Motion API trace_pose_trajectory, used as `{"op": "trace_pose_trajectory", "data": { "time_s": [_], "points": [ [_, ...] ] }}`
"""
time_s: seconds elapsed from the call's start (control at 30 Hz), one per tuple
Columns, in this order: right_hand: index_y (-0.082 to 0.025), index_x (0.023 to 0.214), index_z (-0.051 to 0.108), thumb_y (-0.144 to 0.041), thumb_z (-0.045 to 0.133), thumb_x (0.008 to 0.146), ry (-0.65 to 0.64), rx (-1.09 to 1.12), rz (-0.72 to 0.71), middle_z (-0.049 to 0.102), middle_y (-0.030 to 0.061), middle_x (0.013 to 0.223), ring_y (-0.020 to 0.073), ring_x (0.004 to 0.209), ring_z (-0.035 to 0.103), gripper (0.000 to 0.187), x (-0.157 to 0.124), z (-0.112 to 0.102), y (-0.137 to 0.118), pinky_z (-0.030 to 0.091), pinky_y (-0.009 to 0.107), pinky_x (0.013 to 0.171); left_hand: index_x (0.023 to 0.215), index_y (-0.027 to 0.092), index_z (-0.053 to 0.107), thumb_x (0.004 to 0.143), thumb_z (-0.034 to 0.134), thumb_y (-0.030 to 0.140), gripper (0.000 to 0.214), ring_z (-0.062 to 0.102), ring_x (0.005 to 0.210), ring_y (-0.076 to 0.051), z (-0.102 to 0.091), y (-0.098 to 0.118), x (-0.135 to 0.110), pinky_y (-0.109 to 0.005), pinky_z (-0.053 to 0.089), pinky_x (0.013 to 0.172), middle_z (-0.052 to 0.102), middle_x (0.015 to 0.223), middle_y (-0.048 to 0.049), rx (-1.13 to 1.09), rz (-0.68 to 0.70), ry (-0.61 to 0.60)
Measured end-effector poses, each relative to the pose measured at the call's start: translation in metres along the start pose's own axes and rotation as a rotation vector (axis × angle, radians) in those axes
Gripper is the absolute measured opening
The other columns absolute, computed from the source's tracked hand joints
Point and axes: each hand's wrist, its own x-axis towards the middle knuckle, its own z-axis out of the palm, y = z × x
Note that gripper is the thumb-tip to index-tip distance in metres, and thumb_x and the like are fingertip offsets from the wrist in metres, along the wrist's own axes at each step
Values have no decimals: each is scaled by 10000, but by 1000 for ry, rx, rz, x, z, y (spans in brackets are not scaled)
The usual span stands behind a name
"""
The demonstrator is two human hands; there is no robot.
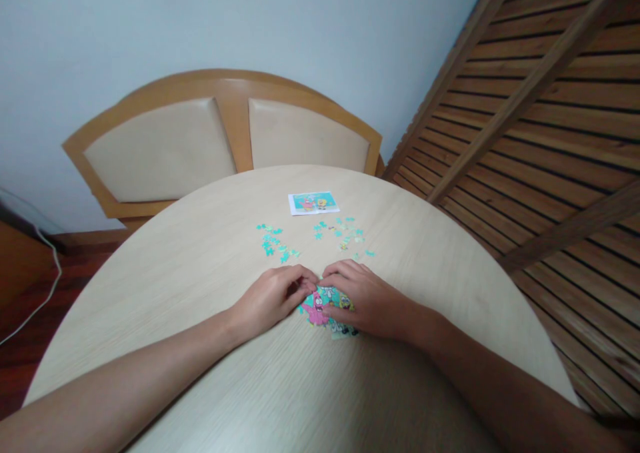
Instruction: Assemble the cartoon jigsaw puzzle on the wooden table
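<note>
A partly joined jigsaw puzzle [316, 311] lies flat on the table, showing a pink starfish figure, a yellow square figure and teal background. My left hand [280, 294] rests at its upper left edge with fingers curled and thumb close to them; whatever lies between the fingertips is hidden. Over the puzzle's right side is my right hand [365, 298], its thumb stretched across the picture and its fingers reaching to the top edge, thumb and fingers apart. The right hand covers part of the yellow figure. Both hands' fingertips nearly meet at the top of the puzzle.
Loose teal jigsaw pieces [271, 241] lie in a cluster beyond my left hand, with more loose pieces [345, 229] to the right. Behind them is a picture sheet [314, 203]. A padded bench [160, 149] stands past the round table [200, 253]; a slatted wooden screen [500, 119] is at right.
</note>
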Motion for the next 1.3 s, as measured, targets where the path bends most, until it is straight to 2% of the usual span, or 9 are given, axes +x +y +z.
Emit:
{"op": "trace_pose_trajectory", "data": {
  "time_s": [0.33, 0.57, 0.83, 1.0, 1.13, 1.3],
  "points": [
    [-181, 1187, 635, -372, 662, 913, -3, 7, 1, 621, 113, 1200, 272, 1127, 555, 336, -2, -1, 0, 454, 439, 976, 988, 187, 652, 972, 533, 209, 123, 673, 868, -173, -1, -1, 0, -310, 535, 805, 730, 944, -41, 84, 90, -29],
    [-205, 1213, 639, -410, 658, 921, -2, 22, 2, 630, 100, 1193, 264, 1127, 561, 357, 0, -2, -1, 450, 434, 985, 1069, 192, 673, 1010, 493, 250, 198, 647, 990, -202, -12, 1, -2, -365, 514, 914, 717, 1048, -67, 267, 311, -175],
    [-187, 1201, 636, -415, 672, 914, 57, 5, -24, 657, 97, 1156, 255, 1104, 576, 368, 2, -1, 9, 458, 424, 967, 1136, 183, 666, 1001, 512, 303, 238, 633, 1023, -231, -15, 2, -3, -395, 512, 936, 674, 1087, -88, 378, 371, -243],
    [-193, 1238, 635, -383, 617, 951, 215, -77, 93, 659, 111, 1242, 264, 1181, 565, 345, 2, -3, 28, 441, 462, 1015, 1175, 200, 659, 992, 533, 371, 281, 630, 1021, -245, -19, 5, -4, -409, 527, 921, 653, 1116, -102, 410, 395, -270],
    [-202, 1311, 618, -422, 595, 955, 201, -161, 173, 607, 114, 1384, 286, 1290, 512, 419, 1, -1, 45, 408, 506, 1066, 1201, 198, 640, 973, 566, 376, 299, 623, 1056, -256, -20, 6, -5, -421, 521, 947, 638, 1166, -108, 421, 396, -293],
    [-208, 1228, 669, -412, 574, 957, 266, -194, 279, 657, 111, 1305, 291, 1243, 537, 352, 1, 1, 58, 414, 522, 1053, 1218, 206, 618, 994, 533, 335, 272, 618, 1090, -250, -18, 2, -5, -412, 507, 976, 633, 1203, -111, 415, 409, -256]
  ]
}}
